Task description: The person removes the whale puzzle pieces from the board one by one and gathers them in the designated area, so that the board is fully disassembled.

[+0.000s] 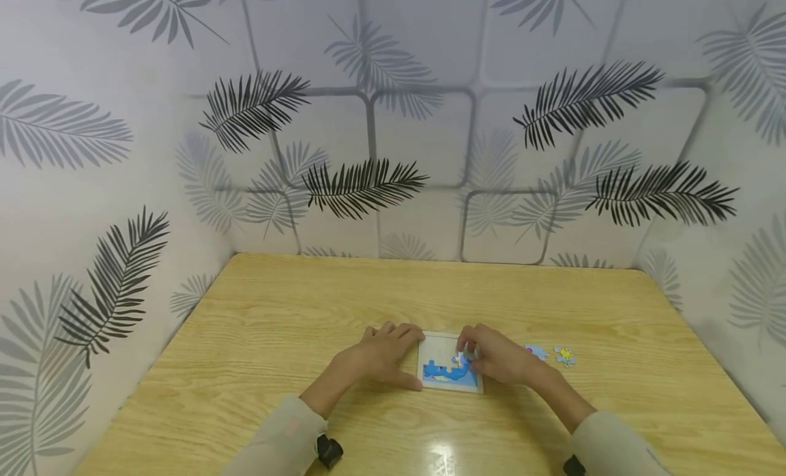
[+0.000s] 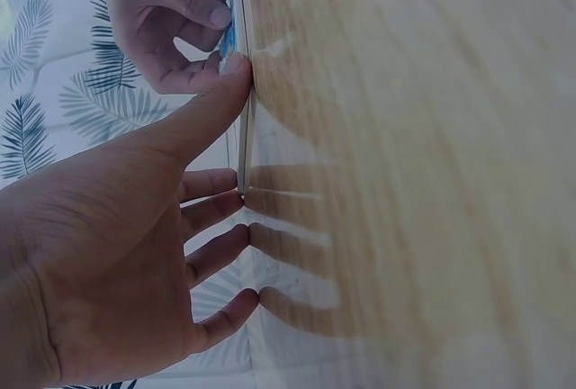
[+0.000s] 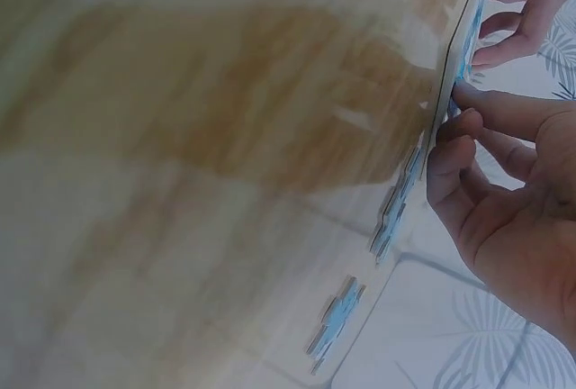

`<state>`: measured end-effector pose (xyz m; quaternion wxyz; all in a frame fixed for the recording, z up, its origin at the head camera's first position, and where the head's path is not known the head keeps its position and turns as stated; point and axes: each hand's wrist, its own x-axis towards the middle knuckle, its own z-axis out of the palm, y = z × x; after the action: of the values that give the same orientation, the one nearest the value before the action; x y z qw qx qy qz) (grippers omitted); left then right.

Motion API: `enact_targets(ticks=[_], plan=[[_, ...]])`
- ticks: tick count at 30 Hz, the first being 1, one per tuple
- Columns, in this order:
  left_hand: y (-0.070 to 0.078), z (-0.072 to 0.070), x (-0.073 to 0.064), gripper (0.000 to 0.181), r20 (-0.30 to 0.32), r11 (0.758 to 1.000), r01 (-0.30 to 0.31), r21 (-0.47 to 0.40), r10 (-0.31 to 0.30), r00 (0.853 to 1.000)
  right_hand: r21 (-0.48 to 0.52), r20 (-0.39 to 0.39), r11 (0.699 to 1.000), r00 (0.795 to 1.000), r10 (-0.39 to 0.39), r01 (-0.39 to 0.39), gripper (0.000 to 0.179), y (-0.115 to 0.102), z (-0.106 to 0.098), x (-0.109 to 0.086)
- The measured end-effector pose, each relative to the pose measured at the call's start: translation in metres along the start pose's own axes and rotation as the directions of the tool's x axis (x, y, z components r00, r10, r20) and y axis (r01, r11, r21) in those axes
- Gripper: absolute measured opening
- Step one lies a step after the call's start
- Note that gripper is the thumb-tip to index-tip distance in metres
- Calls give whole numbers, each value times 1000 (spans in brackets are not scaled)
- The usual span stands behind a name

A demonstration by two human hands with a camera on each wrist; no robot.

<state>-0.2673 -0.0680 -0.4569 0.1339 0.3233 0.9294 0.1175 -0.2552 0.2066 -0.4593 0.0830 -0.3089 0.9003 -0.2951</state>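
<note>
A small framed jigsaw puzzle [image 1: 451,390] lies on the table, with blue pieces [image 1: 443,371] fitted along its near part and a pale bare area behind them. My left hand [image 1: 383,357] rests at its left side, thumb at the near corner and forefinger at the far one. In the left wrist view, the thumb and fingers of the left hand [image 2: 117,218] are spread and mostly straight. Over the puzzle's right side, my right hand [image 1: 500,355] pinches a puzzle piece [image 3: 454,108] with curled fingers, which largely hide it.
Two loose puzzle pieces lie right of the right hand: a blue one with a pink spot [image 1: 537,352] and one with a yellow figure [image 1: 565,355]. The wood-grain table [image 1: 295,305] meets a leaf-patterned wall [image 1: 417,224] at the back.
</note>
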Motion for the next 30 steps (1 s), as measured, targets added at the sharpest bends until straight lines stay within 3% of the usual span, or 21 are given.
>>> enact_targets(ticks=[11, 20, 26, 30], plan=[[-1, 1, 2, 85, -7, 999, -3, 34, 3, 1000, 6, -35, 1000, 999, 0, 0, 25, 1, -1, -2], [-12, 17, 12, 87, -21, 1000, -5, 14, 5, 1000, -32, -35, 998, 998, 44, -45, 28, 1, 2, -3], [-4, 7, 7, 85, 4, 1000, 11, 20, -11, 1000, -118, -48, 992, 998, 31, -36, 27, 2, 2, -3], [1, 0, 2, 84, 8, 1000, 10, 19, -10, 1000, -169, -55, 983, 996, 70, -78, 26, -1, 2, -3]])
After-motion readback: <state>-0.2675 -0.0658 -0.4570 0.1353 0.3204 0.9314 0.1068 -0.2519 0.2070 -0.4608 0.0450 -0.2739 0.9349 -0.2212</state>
